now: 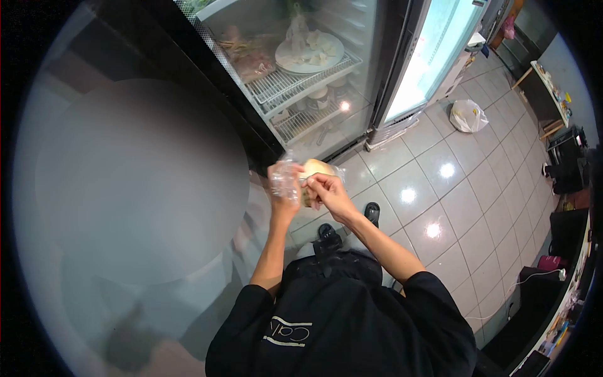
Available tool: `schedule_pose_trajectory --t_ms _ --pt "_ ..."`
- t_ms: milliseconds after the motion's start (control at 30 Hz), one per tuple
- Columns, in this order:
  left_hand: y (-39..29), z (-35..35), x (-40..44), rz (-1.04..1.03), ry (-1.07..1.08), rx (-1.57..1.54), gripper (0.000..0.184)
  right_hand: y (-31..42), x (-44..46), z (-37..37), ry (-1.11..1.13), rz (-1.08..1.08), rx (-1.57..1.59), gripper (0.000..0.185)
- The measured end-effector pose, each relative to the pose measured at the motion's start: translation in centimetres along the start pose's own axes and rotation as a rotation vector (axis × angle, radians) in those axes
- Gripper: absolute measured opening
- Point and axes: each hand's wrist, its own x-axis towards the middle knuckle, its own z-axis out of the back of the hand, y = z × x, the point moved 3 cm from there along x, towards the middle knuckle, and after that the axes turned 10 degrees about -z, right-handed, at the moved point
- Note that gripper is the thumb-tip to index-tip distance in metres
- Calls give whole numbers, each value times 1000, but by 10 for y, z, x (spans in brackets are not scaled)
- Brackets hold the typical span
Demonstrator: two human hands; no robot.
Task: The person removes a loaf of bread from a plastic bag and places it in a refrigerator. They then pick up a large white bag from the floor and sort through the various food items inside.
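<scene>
In front of my body, at waist height, is a pale yellow bread bun (318,168), partly covered by clear plastic. A greenish patch shows low on it between my hands. My left hand (287,183) is closed at its left side, with crinkled clear plastic wrap (282,179) over the fingers. My right hand (331,193) pinches at the near side of the bun, thumb and fingertips together on what looks like the plastic's edge. The fingertips of both hands nearly meet. Part of the bun is hidden behind them.
A glass-door fridge (370,125) stands ahead, with a white plate (309,58) of food and jars on wire racks. A lit cooler (418,63) is beside it. A white plastic bag (468,116) lies on the tiled floor (452,195). A counter (553,333) runs along the right.
</scene>
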Motion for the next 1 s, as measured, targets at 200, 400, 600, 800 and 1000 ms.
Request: schedule_pose_trajectory --t_ms 200,400,600,800,1000 --pt "17 73 24 386 -421 -503 64 29 39 -4 -2 309 -406 24" --pt "31 136 10 450 -755 -504 63 47 144 -25 -287 554 -866 33" --pt "21 162 -12 459 -1067 -868 55 76 200 -97 -552 349 -1256 61" --pt "23 159 -27 569 -1217 -1012 45 69 210 -105 -665 472 -1373 49" --pt "27 156 -35 622 -1244 -921 42 50 223 -107 -611 590 -1432 34"
